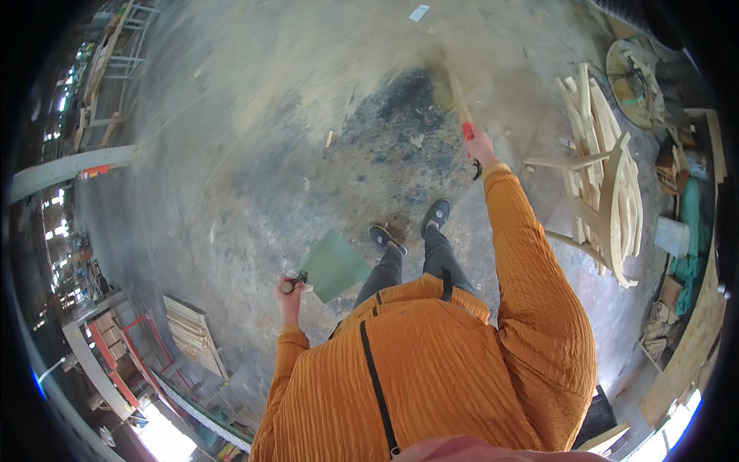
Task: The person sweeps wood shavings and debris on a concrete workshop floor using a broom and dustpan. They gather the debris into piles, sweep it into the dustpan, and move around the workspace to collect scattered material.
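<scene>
Broom (460,102), its handle clasped in my right hand (480,146), is best swept low, while my left hand (289,304) grips the green dustpan (333,266) aside.

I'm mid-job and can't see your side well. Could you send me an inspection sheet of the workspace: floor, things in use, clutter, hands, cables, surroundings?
Surface: hard floor, pale dust over much of it, darker patch ahead of the feet.
Things in use: what looks like a broom with a red grip; a flat green dustpan.
Clutter: small wood scrap; pale sheet farther ahead.
Hands: right hand closed on the red grip; left hand closed on a round-ended handle beside the dustpan.
Cables: nothing seen.
Surroundings: pale wooden parts piled at right; wooden strips at lower left.
</scene>
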Demonstrator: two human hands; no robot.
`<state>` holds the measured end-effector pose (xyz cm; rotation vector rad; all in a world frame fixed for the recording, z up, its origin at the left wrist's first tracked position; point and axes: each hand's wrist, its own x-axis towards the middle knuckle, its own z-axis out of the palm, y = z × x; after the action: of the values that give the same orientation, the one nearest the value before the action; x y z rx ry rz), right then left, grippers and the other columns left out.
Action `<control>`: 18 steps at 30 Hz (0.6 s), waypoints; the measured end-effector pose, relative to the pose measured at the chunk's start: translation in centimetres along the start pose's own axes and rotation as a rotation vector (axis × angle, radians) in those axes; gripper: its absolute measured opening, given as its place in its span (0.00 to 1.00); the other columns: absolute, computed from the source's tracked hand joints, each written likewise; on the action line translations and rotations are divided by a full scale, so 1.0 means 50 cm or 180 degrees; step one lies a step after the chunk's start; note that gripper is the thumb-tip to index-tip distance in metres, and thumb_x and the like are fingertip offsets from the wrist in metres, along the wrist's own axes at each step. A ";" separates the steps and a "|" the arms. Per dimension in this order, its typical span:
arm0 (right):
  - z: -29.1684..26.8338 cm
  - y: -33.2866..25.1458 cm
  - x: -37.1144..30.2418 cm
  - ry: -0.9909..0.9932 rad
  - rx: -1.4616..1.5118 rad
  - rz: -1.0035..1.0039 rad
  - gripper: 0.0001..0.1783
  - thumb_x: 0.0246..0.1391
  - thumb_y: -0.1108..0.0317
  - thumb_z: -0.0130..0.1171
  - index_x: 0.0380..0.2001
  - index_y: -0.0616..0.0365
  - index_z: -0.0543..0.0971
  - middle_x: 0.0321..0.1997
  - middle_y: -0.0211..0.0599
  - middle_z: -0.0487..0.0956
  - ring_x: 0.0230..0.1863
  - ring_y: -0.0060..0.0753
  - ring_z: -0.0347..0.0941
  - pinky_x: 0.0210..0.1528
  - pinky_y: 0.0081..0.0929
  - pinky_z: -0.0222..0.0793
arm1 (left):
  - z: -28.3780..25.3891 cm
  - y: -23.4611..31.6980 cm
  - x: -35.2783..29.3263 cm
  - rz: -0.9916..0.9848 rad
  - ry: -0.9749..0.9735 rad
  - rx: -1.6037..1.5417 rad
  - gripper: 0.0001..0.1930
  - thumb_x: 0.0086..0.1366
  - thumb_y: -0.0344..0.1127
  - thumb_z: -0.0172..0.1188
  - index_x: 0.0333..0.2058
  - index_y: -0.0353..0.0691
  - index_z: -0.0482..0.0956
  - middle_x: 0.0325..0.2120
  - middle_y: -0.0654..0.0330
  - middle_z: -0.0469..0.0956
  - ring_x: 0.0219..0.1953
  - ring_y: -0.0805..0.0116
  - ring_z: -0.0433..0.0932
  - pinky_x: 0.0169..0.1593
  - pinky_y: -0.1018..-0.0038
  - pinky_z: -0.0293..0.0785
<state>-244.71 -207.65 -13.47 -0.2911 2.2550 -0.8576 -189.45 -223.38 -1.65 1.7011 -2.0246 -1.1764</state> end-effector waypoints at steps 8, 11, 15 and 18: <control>-0.091 0.304 -0.350 0.0456 0.0030 0.0131 0.31 0.44 0.71 0.50 0.53 0.41 0.55 0.36 0.51 0.74 0.41 0.54 0.70 0.40 0.41 0.66 | 0.103 0.041 0.084 -0.0013 -0.0284 0.0547 0.08 0.44 0.26 0.62 0.24 0.35 0.71 0.19 0.61 0.73 0.24 0.73 0.70 0.30 0.75 0.68; -0.126 0.393 -0.656 0.0564 -0.0369 0.0862 0.27 0.46 0.67 0.50 0.53 0.45 0.59 0.38 0.57 0.73 0.42 0.60 0.68 0.39 0.47 0.64 | 0.167 0.054 0.137 0.0307 -0.0752 0.0731 0.09 0.44 0.29 0.62 0.24 0.35 0.72 0.18 0.59 0.72 0.23 0.70 0.70 0.29 0.73 0.68; -0.058 0.465 -1.009 0.0619 -0.0535 0.1603 0.23 0.46 0.68 0.50 0.49 0.47 0.62 0.32 0.48 0.74 0.30 0.51 0.71 0.30 0.41 0.67 | 0.243 0.072 0.205 0.0598 -0.1294 0.0991 0.11 0.45 0.32 0.61 0.28 0.37 0.71 0.22 0.55 0.72 0.27 0.58 0.72 0.33 0.69 0.68; 0.021 0.546 -1.073 0.0453 0.0792 0.3203 0.10 0.48 0.66 0.50 0.34 0.55 0.69 0.20 0.35 0.71 0.17 0.34 0.67 0.17 0.31 0.63 | 0.283 0.106 0.226 0.0945 -0.1445 0.1047 0.12 0.45 0.31 0.61 0.29 0.38 0.70 0.25 0.54 0.73 0.30 0.53 0.72 0.35 0.68 0.68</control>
<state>-203.76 -164.72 -3.36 0.9662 1.9892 -0.5782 -205.54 -227.79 -10.43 1.2620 -2.7609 -1.2636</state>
